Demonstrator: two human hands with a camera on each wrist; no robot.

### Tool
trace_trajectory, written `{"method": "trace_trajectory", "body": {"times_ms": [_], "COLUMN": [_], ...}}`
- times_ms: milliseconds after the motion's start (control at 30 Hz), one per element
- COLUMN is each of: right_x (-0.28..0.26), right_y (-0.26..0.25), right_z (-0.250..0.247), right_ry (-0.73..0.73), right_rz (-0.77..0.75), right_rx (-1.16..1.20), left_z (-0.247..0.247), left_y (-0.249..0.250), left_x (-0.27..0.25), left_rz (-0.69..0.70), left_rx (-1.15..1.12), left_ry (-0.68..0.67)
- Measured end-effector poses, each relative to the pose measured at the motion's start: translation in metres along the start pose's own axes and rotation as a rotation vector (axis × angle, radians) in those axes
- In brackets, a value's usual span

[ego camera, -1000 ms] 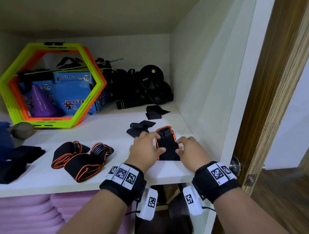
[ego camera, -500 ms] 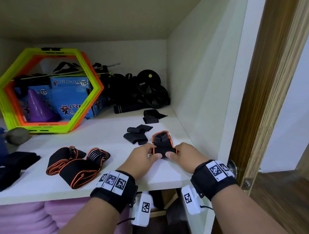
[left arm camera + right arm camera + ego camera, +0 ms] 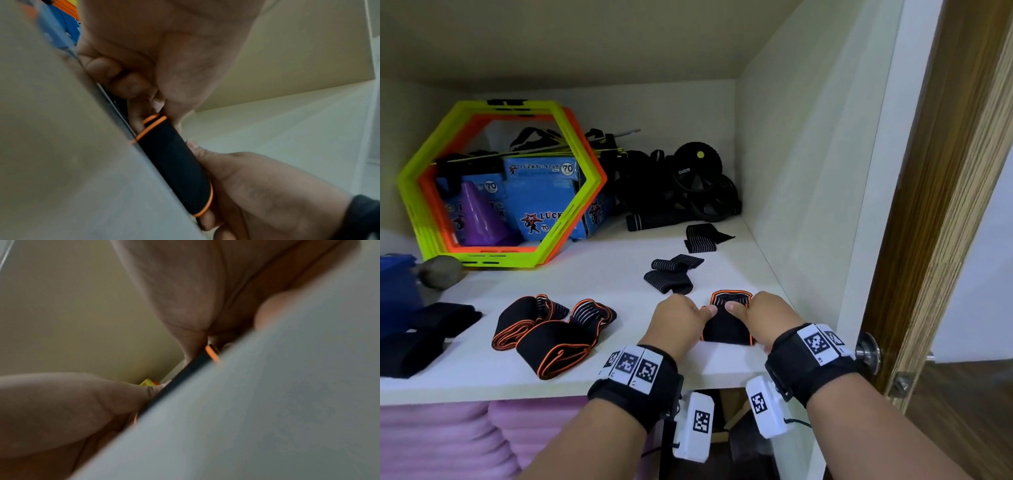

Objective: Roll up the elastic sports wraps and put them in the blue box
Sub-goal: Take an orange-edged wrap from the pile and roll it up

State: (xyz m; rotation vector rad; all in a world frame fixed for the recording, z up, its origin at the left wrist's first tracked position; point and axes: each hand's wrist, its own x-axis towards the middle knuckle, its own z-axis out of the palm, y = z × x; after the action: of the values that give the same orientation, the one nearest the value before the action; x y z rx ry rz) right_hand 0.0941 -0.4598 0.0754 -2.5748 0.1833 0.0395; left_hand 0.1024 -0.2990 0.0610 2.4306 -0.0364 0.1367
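My left hand (image 3: 677,322) and right hand (image 3: 762,317) both pinch the orange-edged wrap (image 3: 726,329), thumbs on top, at the shelf's (image 3: 592,371) front edge, well right of the hexagon rings (image 3: 500,185). It looks soft, light and springy, likely to unroll, so I'd grip both ends of the roll firmly and keep tension
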Motion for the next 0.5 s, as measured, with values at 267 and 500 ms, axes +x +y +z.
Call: {"method": "trace_trajectory", "body": {"times_ms": [267, 500], "right_x": [-0.025, -0.038], "right_y": [-0.004, -0.034], "right_z": [-0.001, 0.012], "right_ry": [0.063, -0.046], "right_rz": [-0.171, -0.33], "right_rx": [0.008, -0.017], "left_z": [-0.007, -0.097], "left_y": [-0.011, -0.048], "left_x": [-0.01, -0.032], "left_rz": [0.123, 0.143], "left_rx": [0.244, 0.271], "left_ry": [0.063, 0.184]}}
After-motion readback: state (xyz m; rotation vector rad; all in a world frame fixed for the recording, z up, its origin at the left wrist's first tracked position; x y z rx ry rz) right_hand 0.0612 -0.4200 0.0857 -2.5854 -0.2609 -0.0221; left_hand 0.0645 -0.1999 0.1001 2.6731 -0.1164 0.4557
